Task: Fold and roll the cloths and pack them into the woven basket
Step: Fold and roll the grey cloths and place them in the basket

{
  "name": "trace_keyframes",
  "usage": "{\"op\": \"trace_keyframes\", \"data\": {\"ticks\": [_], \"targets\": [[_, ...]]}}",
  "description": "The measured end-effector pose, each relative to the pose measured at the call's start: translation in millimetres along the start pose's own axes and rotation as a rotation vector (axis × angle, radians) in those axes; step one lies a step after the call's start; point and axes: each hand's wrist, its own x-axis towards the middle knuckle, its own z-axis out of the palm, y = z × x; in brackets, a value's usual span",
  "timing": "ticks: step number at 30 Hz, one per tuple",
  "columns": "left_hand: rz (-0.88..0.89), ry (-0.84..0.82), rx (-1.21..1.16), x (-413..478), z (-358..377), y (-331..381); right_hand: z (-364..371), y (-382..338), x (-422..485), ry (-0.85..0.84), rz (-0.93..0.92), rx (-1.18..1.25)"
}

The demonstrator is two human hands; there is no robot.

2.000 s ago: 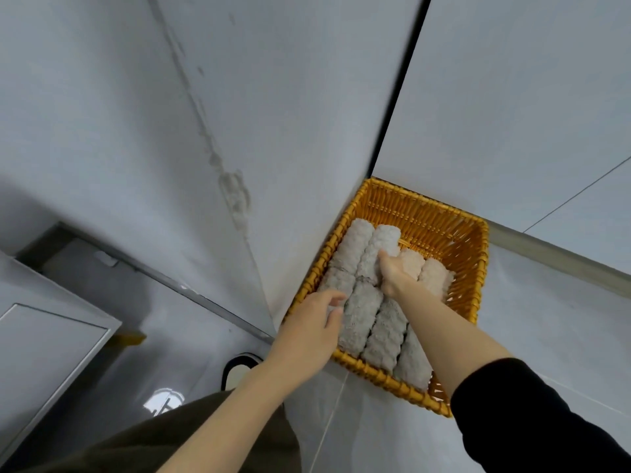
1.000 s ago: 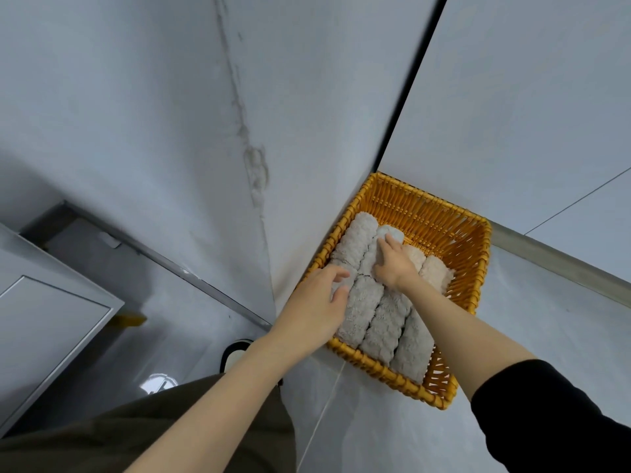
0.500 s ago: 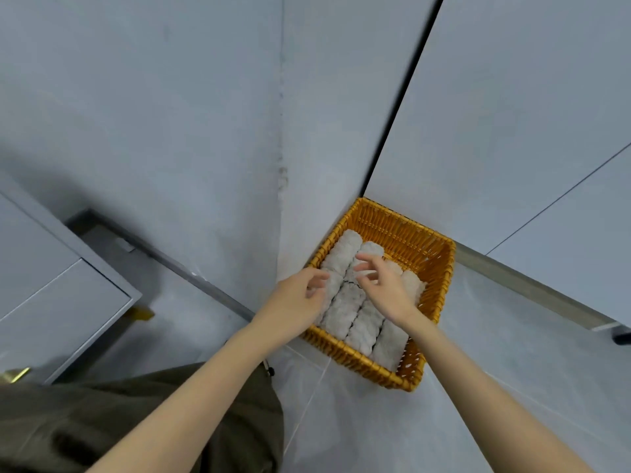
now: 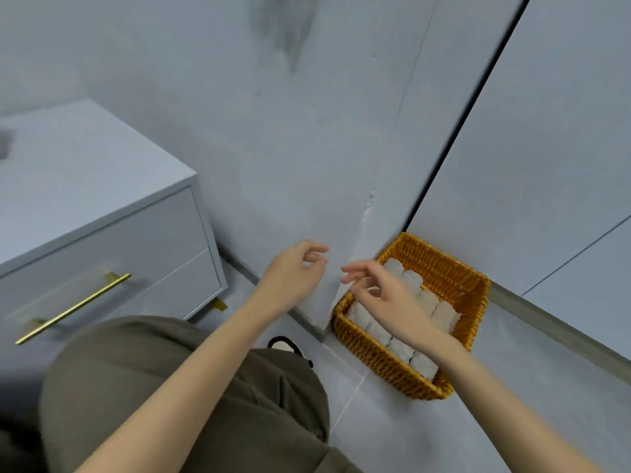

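- Woven basket (image 4: 457, 278): orange-yellow wicker, rectangular, set on the grey tiled floor (image 4: 495, 404) in the corner where two pale wall panels meet; far rim touching or just beside the baseboard.
- Rolled cloths (image 4: 444, 315): pale grey-white, textured, laid side by side inside the basket in two rows, filling the left and near portion; bare wicker visible along the far right wall of the basket. Exact count not determinable, part of the rows hidden behind the right forearm.
- Right hand (image 4: 386, 295): raised above the left part of the basket, clear of the cloths; fingers spread and loosely curled, thumb apart from the index finger; holding nothing. Forearm crossing in front of the near rows.
- Left hand (image 4: 293, 273): raised left of the basket, in front of the wall panel, well apart from the wicker rim; fingers curled inward with thumb close to the fingertips, no object between them; empty.
- Hands near each other, not touching.
- Cabinet (image 4: 102, 213): pale grey, at left, with drawer fronts and a slim brass bar handle (image 4: 73, 308); standing on short brass feet.
- Olive-green trouser leg (image 4: 187, 387): filling the lower left of the view, below both forearms.
- Shoe (image 4: 285, 344): dark-edged tip showing past the knee, near the basket's near left corner, apart from it.
- Slight motion blur over hands and walls.
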Motion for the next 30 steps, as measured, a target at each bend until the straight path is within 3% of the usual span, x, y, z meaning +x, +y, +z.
{"op": "trace_keyframes", "data": {"ticks": [14, 23, 30], "targets": [[0.022, 0.514, -0.049, -84.0, -215.8, 34.0, 56.3, -186.5, 85.3, -0.081, -0.336, 0.067], [-0.032, 0.778, -0.065, -128.7, -317.7, -5.6, 127.4, -286.8, 142.8, -0.213, -0.486, 0.084], [-0.125, 0.947, 0.028, -137.1, -360.4, -62.6, 202.8, -313.1, 184.6, -0.318, -0.530, 0.002]]}}
